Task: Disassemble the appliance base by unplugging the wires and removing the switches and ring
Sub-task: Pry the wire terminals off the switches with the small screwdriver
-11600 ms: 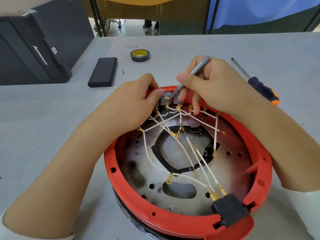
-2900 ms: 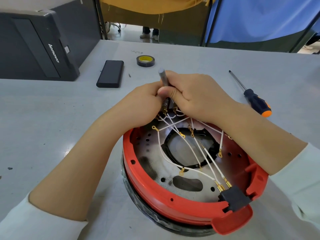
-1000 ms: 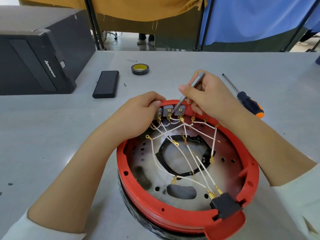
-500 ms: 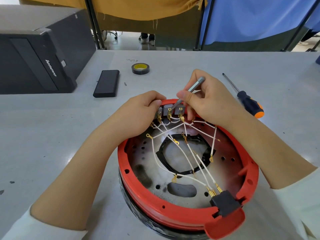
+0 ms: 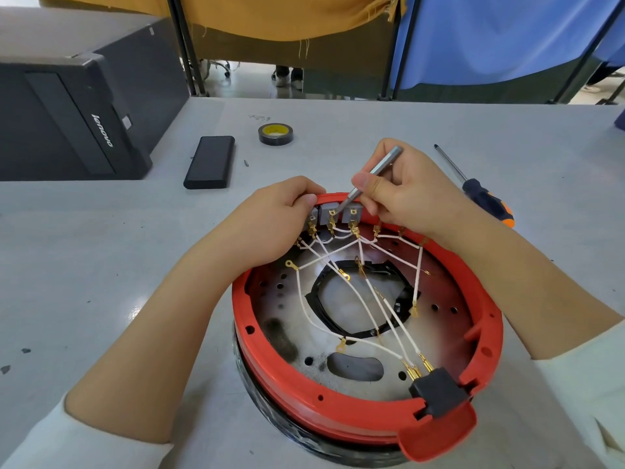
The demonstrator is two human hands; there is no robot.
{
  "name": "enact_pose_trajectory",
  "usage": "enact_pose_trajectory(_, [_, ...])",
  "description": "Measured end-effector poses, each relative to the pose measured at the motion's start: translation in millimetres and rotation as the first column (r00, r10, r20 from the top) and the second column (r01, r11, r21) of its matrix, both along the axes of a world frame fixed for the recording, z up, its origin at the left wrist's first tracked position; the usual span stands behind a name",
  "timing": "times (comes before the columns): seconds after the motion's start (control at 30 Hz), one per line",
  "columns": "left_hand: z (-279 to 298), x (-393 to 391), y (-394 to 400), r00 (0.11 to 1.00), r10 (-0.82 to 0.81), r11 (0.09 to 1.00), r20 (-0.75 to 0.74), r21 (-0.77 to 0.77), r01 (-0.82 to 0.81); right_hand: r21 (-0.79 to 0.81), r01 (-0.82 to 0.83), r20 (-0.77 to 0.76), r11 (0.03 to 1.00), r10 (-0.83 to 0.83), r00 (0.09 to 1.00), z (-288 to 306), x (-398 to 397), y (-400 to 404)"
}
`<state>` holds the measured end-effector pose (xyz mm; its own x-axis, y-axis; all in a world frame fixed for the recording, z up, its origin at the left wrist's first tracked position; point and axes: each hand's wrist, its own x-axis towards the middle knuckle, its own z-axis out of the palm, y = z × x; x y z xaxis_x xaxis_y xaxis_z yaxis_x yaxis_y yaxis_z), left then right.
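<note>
Your right hand point(image 5: 402, 191) pinches a slim grey metal tool point(image 5: 370, 176) between thumb and curled fingers, pen-style, tip down on the middle one of the grey switches point(image 5: 329, 214) at the far rim. Your left hand point(image 5: 270, 221) curls over that same far edge of the red ring point(image 5: 294, 384), fingertips gripping the rim right beside the leftmost switch. The appliance base point(image 5: 270, 397) sits on the grey table point(image 5: 101, 265) in front of you, open side up, red ring on top of a black lower body. White wires point(image 5: 338, 286) with gold terminals fan from the switches across the metal plate; three run down to the black connector block point(image 5: 438, 392) at the near right edge, and several ring terminals lie loose. An orange-and-black screwdriver point(image 5: 483, 201) lies just past your right wrist. Further back: a roll of tape point(image 5: 275, 133), a black power bank point(image 5: 209, 162), and a Lenovo computer case point(image 5: 67, 120) at far left.
</note>
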<state>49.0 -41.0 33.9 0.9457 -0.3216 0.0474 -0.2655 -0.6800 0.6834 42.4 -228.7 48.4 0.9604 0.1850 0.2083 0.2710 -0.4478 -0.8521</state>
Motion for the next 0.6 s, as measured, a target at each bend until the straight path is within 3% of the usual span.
enact_pose_trajectory(0.13, [-0.4, 0.7, -1.0, 1.0, 0.016, 1.0, 0.009, 0.013, -0.016, 0.064, -0.006, -0.095, 0.998, 0.012, 0.995, 4.7, 3.5, 1.5])
enact_pose_trajectory(0.3, [-0.7, 1.7, -1.9, 0.999, 0.022, 0.999, 0.029, 0.036, -0.023, 0.019, 0.06, -0.145, 0.998, -0.057, 0.988, 7.1, 9.1, 3.6])
enact_pose_trajectory(0.5, [-0.9, 1.5, -0.8, 0.999, 0.009, 1.0, 0.031, 0.026, -0.01, 0.017, 0.062, 0.009, 0.998, -0.062, 0.998, -0.7, 4.0, 4.8])
enact_pose_trajectory(0.6, [-0.7, 0.9, -0.3, 1.0, 0.008, 1.0, 0.022, 0.013, -0.008, 0.1, 0.042, 0.062, 0.994, -0.048, 0.997, -1.7, 2.4, 3.1])
